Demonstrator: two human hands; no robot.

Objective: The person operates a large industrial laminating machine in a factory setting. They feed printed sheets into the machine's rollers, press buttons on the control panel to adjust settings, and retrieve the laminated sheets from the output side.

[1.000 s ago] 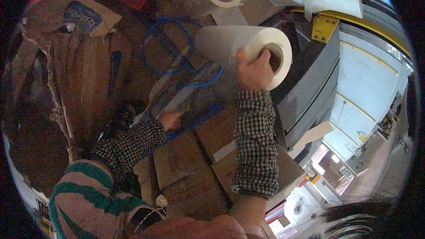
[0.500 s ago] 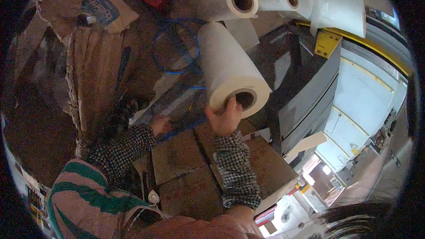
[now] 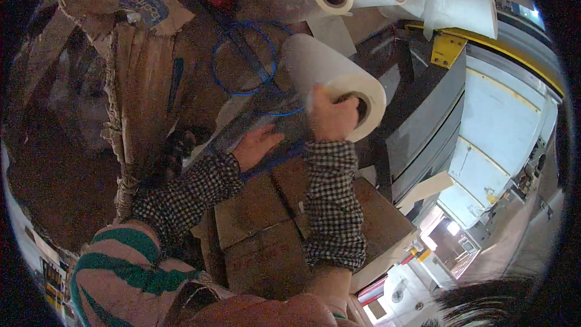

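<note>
White roll (image 3: 327,63) is positioned mid-view, core mouth angled twd the person's right; support under far end can't be confirmed. Near rim is pinched at the core by fingers of R hand (image 3: 333,118). L hand (image 3: 257,145) is held nearby, fingers loosely extended, nothing gripped. Blue strap (image 3: 213,63) is looped to the left, cartons (image 3: 257,212) are stacked nearer. Step prob.: roll handling by one end; for next move, L-hand support likely req'd.

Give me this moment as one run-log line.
right hand: gripping white roll at its near end | left hand: open, apart from roll, contact unclear | nearby: blue loop, cardboard boxes
</note>
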